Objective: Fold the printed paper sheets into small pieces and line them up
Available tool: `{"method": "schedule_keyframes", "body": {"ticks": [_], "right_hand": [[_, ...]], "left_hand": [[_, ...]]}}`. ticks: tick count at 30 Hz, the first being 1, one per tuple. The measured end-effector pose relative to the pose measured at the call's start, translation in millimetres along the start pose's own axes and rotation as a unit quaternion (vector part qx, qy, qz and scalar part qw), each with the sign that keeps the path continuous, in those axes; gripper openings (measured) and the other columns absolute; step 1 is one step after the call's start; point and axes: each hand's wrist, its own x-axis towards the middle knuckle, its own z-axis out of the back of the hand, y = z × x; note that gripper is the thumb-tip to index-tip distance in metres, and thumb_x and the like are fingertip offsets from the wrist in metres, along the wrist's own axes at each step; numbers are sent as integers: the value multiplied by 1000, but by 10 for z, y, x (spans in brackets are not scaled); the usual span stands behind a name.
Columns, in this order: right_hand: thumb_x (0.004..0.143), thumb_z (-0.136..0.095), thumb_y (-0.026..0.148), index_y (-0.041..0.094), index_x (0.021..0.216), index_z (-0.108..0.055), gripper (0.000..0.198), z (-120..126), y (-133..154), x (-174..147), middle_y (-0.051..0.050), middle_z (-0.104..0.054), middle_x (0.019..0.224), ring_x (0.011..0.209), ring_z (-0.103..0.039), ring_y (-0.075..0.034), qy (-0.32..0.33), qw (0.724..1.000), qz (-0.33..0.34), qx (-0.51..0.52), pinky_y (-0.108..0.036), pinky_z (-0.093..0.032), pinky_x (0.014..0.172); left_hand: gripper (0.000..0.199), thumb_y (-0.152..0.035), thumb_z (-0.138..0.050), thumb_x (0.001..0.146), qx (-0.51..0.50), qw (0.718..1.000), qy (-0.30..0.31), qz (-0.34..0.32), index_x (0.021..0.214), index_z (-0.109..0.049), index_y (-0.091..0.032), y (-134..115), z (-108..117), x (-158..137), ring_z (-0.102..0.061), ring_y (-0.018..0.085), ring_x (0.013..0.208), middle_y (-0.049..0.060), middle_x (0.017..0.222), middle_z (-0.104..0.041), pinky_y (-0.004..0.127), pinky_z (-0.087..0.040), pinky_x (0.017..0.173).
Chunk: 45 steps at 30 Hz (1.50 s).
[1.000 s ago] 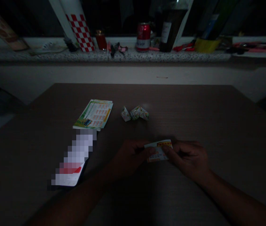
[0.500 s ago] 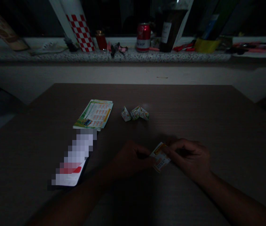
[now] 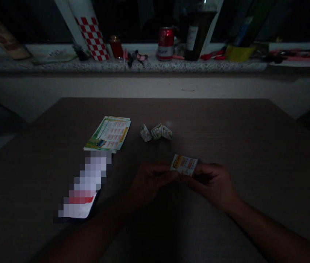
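Pinched a small, flat, squarish printed paper [image 3: 186, 165] between the nearly closed fingers of the left hand [image 3: 149, 179] and right hand [image 3: 216, 182], with both thumbs at its near edge. Held it over the wood-grained desk [image 3: 253, 138], nearer than the angular folded shapes [image 3: 157, 131], right of the smooth phone [image 3: 82, 212], well inside the far edge.

The wood-grained table [image 3: 226, 128] carries a loose stack of printed sheets [image 3: 108, 134] at left, a lit phone [image 3: 85, 190] slanting just nearer, and small folded papers [image 3: 157, 132] right of the stack.
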Motion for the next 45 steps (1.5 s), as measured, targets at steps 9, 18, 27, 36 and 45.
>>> {"method": "schedule_keyframes", "body": {"ticks": [9,18,27,36,45], "right_hand": [[72,-76,29,15,50,-64,28,27,15,29,-1,-64,49,45,-57,-10,9,999,-46,13,-19,-47,43],[81,-66,30,15,57,-67,28,34,55,12,-1,-65,52,46,-57,-10,19,1000,1,-13,-18,-44,43],[89,-55,25,15,57,-61,34,66,40,-2,1,-59,50,44,-54,-8,48,998,34,-23,-17,-41,41],[90,-53,22,15,66,-65,28,85,32,-17,1,-61,53,45,-54,-8,42,998,46,-29,-16,-41,42],[90,-53,23,16,62,-62,31,109,32,-8,3,-58,49,41,-52,-7,11,997,59,-54,-16,-37,39]], "left_hand": [[16,-29,-67,77,-5,1000,-1,9,77,-76,-15,16,19,9,-61,18,82,4,84,-68,31,-47,80],[18,-31,-69,76,-17,999,2,52,78,-76,-15,46,46,17,-64,21,85,6,85,-72,31,-47,79],[16,-30,-69,77,-48,995,36,83,72,-76,-16,23,49,20,-64,16,72,3,75,-73,28,-47,74],[15,-29,-70,76,-62,992,58,95,73,-77,-15,82,74,25,-64,15,70,4,75,-74,25,-47,71],[14,-28,-71,74,-71,988,79,110,73,-77,-15,60,85,20,-63,14,67,3,74,-74,23,-46,67]]}}
